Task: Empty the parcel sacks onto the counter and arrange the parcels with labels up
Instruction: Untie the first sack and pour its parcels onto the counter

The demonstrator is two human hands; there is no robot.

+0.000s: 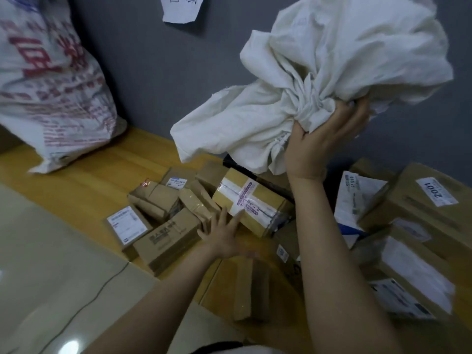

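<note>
Right hand [316,139] grips the bunched sack [332,60], raised over parcels [163,233] heaped by the counter's [84,185] back edge. Left hand [224,236] is spread flat, nearer, fingertips at taped box [251,200], which lies diagonal just ahead.

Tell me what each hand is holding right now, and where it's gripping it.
The right hand grips the white sack by its bunched cloth, raised over the parcels. The left hand holds nothing, fingers spread.
</note>
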